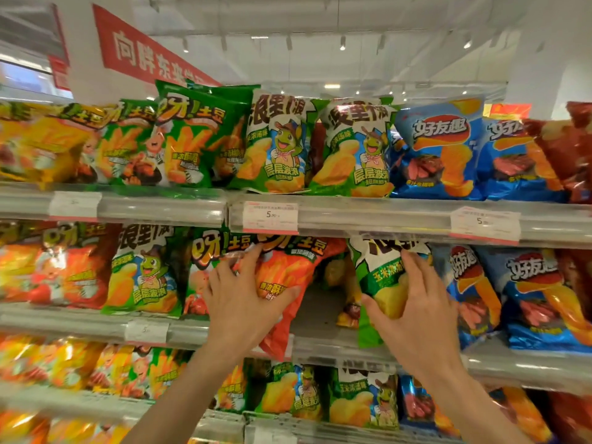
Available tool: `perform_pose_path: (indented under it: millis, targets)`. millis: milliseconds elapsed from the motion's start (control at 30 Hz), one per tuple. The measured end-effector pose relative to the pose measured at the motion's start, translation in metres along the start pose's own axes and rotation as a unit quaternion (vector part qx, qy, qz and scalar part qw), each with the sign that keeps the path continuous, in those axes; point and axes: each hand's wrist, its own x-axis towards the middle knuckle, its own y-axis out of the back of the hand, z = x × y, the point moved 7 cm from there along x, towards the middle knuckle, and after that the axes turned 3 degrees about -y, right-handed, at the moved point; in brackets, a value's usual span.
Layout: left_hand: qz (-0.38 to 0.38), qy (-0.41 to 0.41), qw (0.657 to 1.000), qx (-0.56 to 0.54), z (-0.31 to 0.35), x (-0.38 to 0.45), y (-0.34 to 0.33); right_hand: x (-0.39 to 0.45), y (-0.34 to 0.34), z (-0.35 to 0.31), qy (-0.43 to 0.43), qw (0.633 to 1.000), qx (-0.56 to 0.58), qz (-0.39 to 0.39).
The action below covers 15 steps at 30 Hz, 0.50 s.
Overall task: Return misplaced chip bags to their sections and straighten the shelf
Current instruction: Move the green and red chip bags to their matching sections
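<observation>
Head view: our left hand [238, 296] gripped the orange bag [288, 277], our right hand [413, 302] the green bag [381, 270], both beside the middle shelf's [320, 346] gap. The orange one overhung the edge and could've slid off.

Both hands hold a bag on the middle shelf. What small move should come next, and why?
Probably the right hand should set its green bag upright in the bare gap beside it: the bag is tilted and overhangs the shelf edge, while the left hand holds the orange bag aside.
</observation>
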Motion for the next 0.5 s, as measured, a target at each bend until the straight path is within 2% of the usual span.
perform_pose_path:
  millis: [100, 233, 500]
  targets:
    - [0.026, 0.008, 0.999, 0.022, -0.021, -0.008, 0.027, 0.003, -0.015, -0.02, 0.009, 1.0, 0.003, 0.006]
    - [0.049, -0.026, 0.997, 0.062, -0.043, -0.02, 0.05, 0.005, -0.043, -0.052, 0.017, 1.0, -0.002, 0.0]
    - [0.054, -0.165, 0.978, 0.117, -0.08, -0.038, 0.083, 0.014, -0.089, -0.085, 0.009, 1.0, 0.024, 0.011]
